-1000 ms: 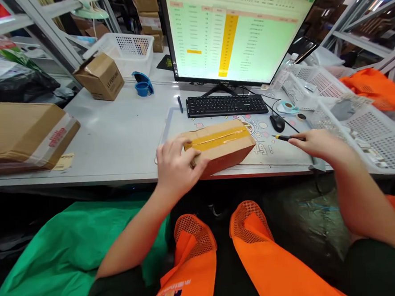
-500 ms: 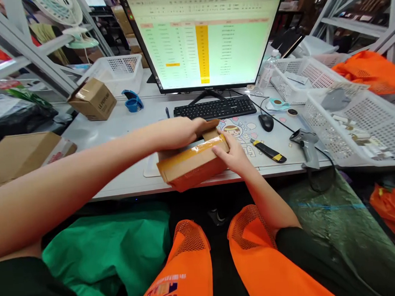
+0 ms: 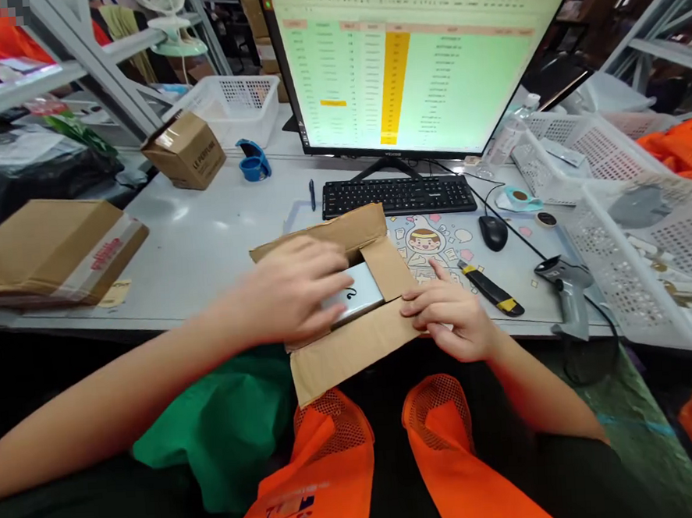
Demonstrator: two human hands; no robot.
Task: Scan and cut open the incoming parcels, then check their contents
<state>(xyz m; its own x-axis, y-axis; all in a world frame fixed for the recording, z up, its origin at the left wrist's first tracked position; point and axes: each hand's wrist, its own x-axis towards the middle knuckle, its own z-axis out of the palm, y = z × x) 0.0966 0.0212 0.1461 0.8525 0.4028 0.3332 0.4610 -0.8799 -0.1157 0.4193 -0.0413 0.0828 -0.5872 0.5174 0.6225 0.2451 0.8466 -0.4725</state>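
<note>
Cardboard box (image 3: 355, 351) at the tabletop's (image 3: 197, 233) front edge should be light, best held by its stiff sides; my right hand (image 3: 458, 318) loosely touches it, left hand's (image 3: 298, 289) grip unclear

Box (image 3: 360, 350) opened: taped shut a second ago, far flap (image 3: 321, 235) and near flap (image 3: 343, 357) now spread outward, right flap (image 3: 389, 268) exposed. White item (image 3: 364, 285) inside uncovered. Box tilt seen half a second ago undone, opening now turned up. Left hand (image 3: 301, 289) moved from the lifted flap to over the opening, blurred. Right hand (image 3: 452, 319) shifted from the box's side to the near flap's right end. Knife (image 3: 493, 290), held by right hand a second ago, has been laid on mat (image 3: 521, 299).
</note>
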